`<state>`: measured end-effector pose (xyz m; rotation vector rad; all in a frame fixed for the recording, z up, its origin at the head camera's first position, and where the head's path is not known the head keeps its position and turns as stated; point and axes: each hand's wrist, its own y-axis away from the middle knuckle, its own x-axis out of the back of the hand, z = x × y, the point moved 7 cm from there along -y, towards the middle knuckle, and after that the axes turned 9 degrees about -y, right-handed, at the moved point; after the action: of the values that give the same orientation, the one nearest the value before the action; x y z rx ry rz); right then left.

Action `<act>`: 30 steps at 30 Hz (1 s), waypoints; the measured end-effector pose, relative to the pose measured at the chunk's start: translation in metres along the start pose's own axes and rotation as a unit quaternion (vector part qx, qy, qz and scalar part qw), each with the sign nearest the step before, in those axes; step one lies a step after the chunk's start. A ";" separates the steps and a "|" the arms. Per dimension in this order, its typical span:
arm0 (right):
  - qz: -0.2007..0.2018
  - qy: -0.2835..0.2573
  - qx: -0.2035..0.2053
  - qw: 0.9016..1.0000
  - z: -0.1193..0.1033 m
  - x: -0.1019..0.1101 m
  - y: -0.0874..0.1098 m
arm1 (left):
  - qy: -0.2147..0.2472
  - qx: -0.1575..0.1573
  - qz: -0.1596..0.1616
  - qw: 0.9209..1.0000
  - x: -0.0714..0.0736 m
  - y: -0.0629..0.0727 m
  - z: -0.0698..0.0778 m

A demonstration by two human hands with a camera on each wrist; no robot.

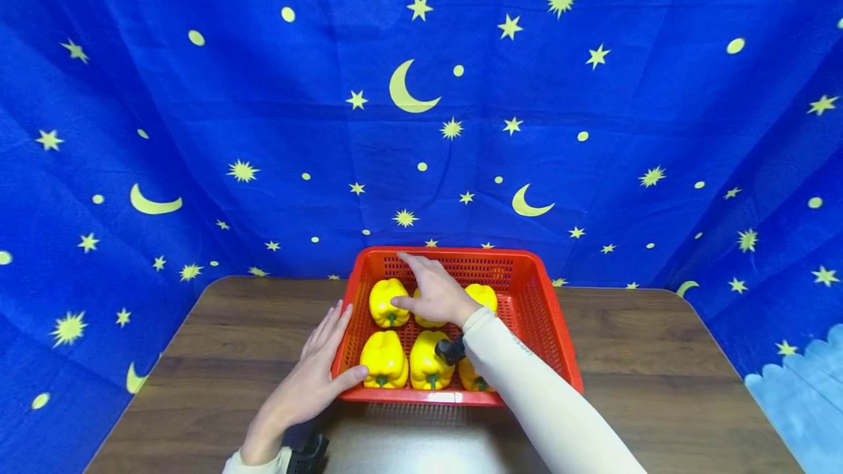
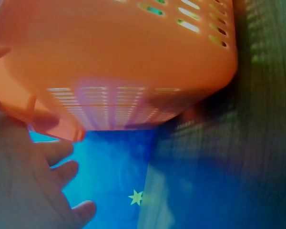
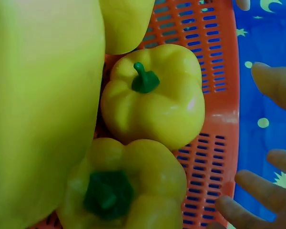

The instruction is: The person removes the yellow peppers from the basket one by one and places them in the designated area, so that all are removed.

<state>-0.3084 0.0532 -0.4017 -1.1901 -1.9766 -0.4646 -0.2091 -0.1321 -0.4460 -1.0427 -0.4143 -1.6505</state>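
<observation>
Several yellow bell peppers with green stems stand in two rows in a red plastic basket (image 1: 454,397). Beside its left wall is my left hand (image 1: 312,379), fingers straight along the outside and thumb reaching over the front left corner near a front pepper (image 1: 384,358). Over the back row hovers my right hand (image 1: 437,295), thumb and fingers spread, holding nothing. It partly covers the middle back pepper (image 1: 428,323), next to the back left pepper (image 1: 387,302). In the right wrist view, spread fingers (image 3: 269,191) stand apart from a pepper (image 3: 155,105). My right sleeve partly hides the front right pepper (image 1: 470,375).
The basket stands on a brown wood-grain table (image 1: 217,357), close to its back edge. A blue cloth (image 1: 316,130) with yellow moons and stars hangs behind and at both sides. The basket's right part shows bare slotted floor (image 1: 527,320).
</observation>
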 end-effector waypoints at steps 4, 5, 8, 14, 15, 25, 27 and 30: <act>-0.020 0.010 0.009 1.000 -0.003 -0.007 -0.005 | -0.007 -0.006 0.009 1.000 -0.001 0.001 -0.001; -0.023 0.011 0.010 1.000 -0.004 -0.009 -0.006 | -0.006 -0.001 0.007 1.000 -0.001 0.001 -0.002; -0.034 0.027 0.005 0.999 -0.004 -0.014 -0.009 | -0.006 0.017 -0.003 1.000 -0.004 0.001 -0.003; -0.055 0.049 -0.009 0.997 -0.004 -0.022 -0.016 | 0.004 0.037 -0.016 0.999 -0.006 -0.001 -0.004; -0.060 0.052 -0.011 0.997 -0.004 -0.023 -0.017 | 0.006 0.035 -0.014 0.999 -0.006 -0.001 -0.004; -0.120 0.073 -0.026 0.990 -0.010 -0.025 -0.031 | 0.017 0.062 -0.027 0.998 -0.008 0.000 -0.007; -0.131 0.073 -0.032 0.988 -0.010 -0.027 -0.033 | 0.020 0.069 -0.030 0.997 -0.008 0.000 -0.008; -0.142 0.080 -0.043 0.986 -0.008 -0.030 -0.035 | 0.020 0.074 -0.033 0.997 -0.009 0.000 -0.008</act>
<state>-0.3274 0.0131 -0.4165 -0.8928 -2.0088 -0.7732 -0.2119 -0.1321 -0.4575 -0.8926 -0.5408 -1.6693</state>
